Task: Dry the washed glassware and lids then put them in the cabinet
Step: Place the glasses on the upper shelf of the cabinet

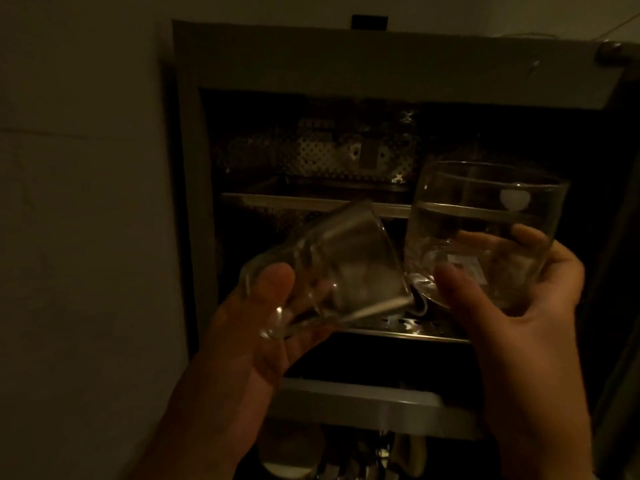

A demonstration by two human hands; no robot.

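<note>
In dim light I hold two clear glasses in front of an open cabinet. My left hand grips a glass cup that lies tilted, its mouth toward the upper right. My right hand holds a taller upright glass with a small white mark near its rim and a label low on its side. The two glasses touch near the tall one's base. Both hover just above the perforated metal shelf in the cabinet's middle.
A second shelf sits higher, backed by a perforated rear panel. A plain wall borders the cabinet on the left. Below a lower ledge, dim items including a round white object are stored.
</note>
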